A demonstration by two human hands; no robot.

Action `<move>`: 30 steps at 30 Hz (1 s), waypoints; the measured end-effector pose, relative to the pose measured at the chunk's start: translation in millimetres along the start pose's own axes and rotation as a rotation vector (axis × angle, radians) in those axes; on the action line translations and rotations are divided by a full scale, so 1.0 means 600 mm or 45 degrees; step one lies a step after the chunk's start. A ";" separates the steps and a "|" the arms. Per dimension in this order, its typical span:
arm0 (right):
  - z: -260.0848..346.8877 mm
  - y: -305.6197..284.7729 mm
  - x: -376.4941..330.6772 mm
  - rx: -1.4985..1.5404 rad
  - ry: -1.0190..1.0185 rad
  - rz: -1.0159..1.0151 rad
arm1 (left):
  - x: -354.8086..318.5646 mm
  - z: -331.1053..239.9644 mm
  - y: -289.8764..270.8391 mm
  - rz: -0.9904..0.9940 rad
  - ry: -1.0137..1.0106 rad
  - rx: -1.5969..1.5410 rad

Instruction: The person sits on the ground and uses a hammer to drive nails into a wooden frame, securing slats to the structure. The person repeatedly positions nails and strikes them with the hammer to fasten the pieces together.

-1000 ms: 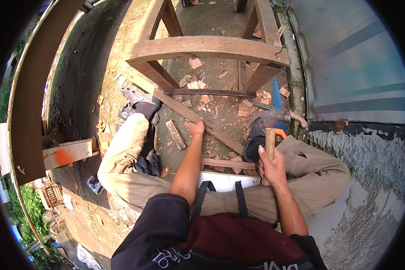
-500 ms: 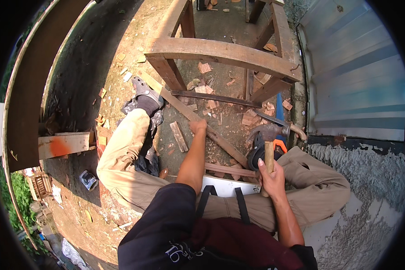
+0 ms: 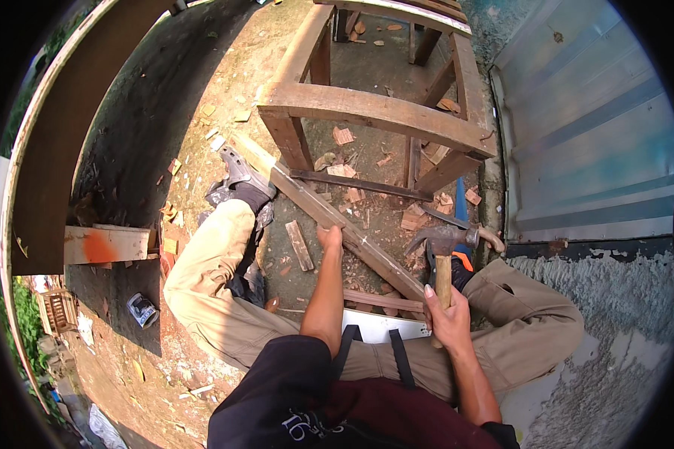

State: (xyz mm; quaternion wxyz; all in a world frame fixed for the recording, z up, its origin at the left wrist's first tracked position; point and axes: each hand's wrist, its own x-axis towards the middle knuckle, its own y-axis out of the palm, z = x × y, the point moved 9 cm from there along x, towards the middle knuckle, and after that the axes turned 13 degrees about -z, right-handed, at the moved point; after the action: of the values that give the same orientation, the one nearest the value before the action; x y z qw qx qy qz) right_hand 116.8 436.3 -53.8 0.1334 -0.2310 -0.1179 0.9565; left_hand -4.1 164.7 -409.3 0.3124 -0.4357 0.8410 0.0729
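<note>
On bare, chip-strewn ground between a corrugated metal wall and a dark curved timber: two bare hands, one hammer, one long slat. Right hand wrapped firmly round the wooden handle of a claw hammer, head raised above the right knee, claw pointing left. Left hand pressed flat on the slanting wooden slat, fingers curled over its upper edge, no full grasp visible. Slat running diagonally from beside the left shoe down to just before the right hand, passing under the near leg of one rough wooden frame. One short loose batten lying just left of the slat; a thin dark rail crossing between two frame legs. One crushed can well apart to the left, near a pale block with an orange mark. Many small offcuts scattered under the frame, too many to count. Both knees spread wide in tan trousers, open dirt between them. Room tight on the right against the wall and rough concrete; freer ground to the left of the left leg.
</note>
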 end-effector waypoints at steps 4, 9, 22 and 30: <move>-0.004 -0.004 0.004 -0.047 -0.005 -0.065 | 0.011 -0.007 -0.002 -0.013 -0.031 0.015; 0.001 0.012 0.027 -0.086 0.015 -0.053 | 0.037 0.010 -0.011 -0.170 -0.009 0.152; -0.003 0.063 0.041 -0.140 0.102 0.071 | 0.024 -0.101 -0.063 -0.358 0.340 0.165; 0.007 0.067 0.043 -0.112 -0.005 0.119 | 0.051 -0.260 -0.067 0.022 0.639 0.408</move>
State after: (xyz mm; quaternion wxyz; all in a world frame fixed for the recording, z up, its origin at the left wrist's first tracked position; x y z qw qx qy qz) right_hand 84.8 405.7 -72.5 0.0782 -0.2400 -0.1492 0.9560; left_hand -57.9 57.7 -297.5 0.1590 -0.3779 0.8965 -0.1682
